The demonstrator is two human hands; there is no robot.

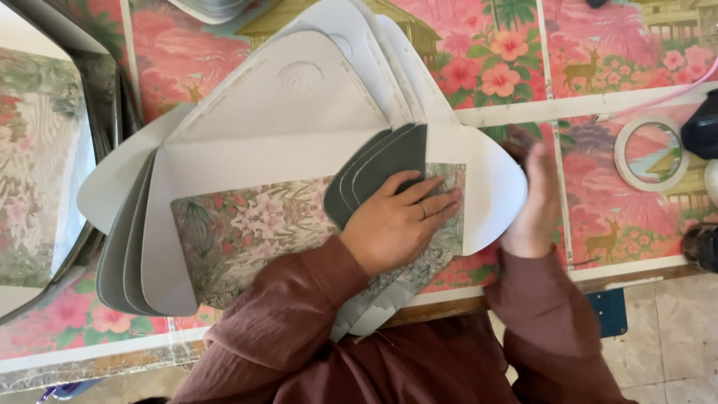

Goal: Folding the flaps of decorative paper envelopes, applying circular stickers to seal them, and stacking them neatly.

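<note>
A stack of unfolded envelope blanks [292, 120] lies on the table, white with rounded flaps, grey undersides and a floral printed panel [247, 224]. My left hand [400, 224], a ring on one finger, lies flat with fingers spread on the floral panel and on the dark grey flaps [381, 161] folded in from the right. My right hand [535, 202] is blurred and stands edge-on against the tip of the white right flap [493, 187]. Whether it grips the flap is unclear. Reddish-brown sleeves cover both arms.
A pink floral tablecloth [598, 45] covers the table. At the left stands a dark tray [105, 97] holding floral sheets. A roll of clear tape [651, 153] and dark objects [703, 127] sit at the right. The table's front edge [449, 305] is just in front of my body.
</note>
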